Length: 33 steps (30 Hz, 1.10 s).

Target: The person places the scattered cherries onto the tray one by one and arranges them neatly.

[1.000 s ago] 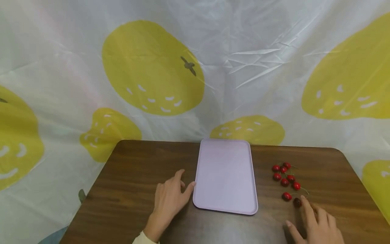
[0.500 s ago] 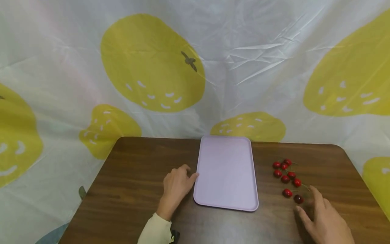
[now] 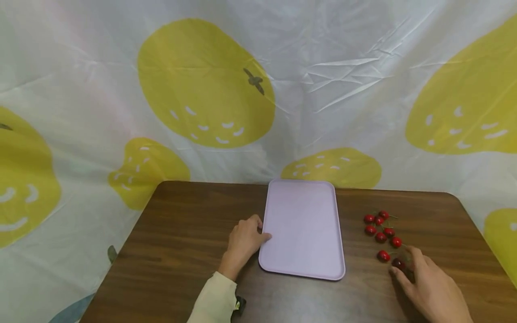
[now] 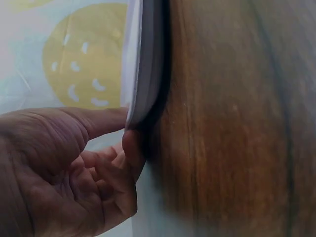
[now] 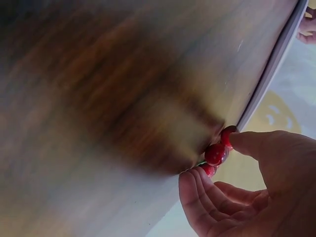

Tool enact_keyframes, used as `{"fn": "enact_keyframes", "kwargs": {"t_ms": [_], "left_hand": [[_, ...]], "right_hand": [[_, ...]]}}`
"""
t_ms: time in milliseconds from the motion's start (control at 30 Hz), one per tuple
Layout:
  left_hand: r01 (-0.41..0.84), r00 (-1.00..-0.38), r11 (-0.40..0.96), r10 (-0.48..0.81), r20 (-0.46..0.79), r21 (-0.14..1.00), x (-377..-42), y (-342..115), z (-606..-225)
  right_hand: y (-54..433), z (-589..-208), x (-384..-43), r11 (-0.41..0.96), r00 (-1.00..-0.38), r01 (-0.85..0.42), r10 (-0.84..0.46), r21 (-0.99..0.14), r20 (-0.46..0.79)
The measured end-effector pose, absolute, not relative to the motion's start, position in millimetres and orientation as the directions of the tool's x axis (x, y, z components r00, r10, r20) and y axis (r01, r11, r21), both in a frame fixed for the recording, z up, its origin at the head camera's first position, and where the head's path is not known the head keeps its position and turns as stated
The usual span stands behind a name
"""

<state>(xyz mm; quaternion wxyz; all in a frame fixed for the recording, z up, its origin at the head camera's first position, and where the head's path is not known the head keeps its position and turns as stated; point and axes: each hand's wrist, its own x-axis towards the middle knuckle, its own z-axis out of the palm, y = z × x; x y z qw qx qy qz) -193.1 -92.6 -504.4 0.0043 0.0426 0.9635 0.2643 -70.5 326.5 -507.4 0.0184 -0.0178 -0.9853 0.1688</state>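
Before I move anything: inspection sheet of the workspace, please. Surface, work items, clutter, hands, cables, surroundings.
Surface: brown wood-grain table, sheen toward the near side.
Work items: lilac tray, no fruit on it; nine cherries loose to its right, some with stems showing.
Clutter: nothing seen.
Left hand: thumb and fingers hold the tray's left edge.
Right hand: thumb and fingers either side of the nearest, darkest cherry; contact unclear.
Cables: nothing seen.
Surroundings: creased pale backdrop with yellow fruit prints behind the table.
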Motion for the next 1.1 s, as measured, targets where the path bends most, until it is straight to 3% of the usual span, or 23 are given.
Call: {"fn": "enact_keyframes", "kwargs": {"t_ms": [233,500,1100], "left_hand": [[0.108,-0.994,0.830,0.106,0.035,0.548,-195.4,-95.5,-508.3],[0.022,-0.991,0.720,0.109,-0.082,0.693,-199.3,-97.3,-512.7],[-0.015,-0.991,0.699,0.086,-0.105,0.715,-197.1,-98.3,-513.3]], "right_hand": [[324.2,-507.7,-72.6,0.946,-0.997,-0.020,0.008,-0.322,0.083],[321.6,-510.9,-72.7,0.948,-0.981,-0.101,-0.046,-0.301,0.186],[321.5,-513.5,-77.4,0.957,-0.969,-0.142,-0.082,-0.254,0.232]]}}
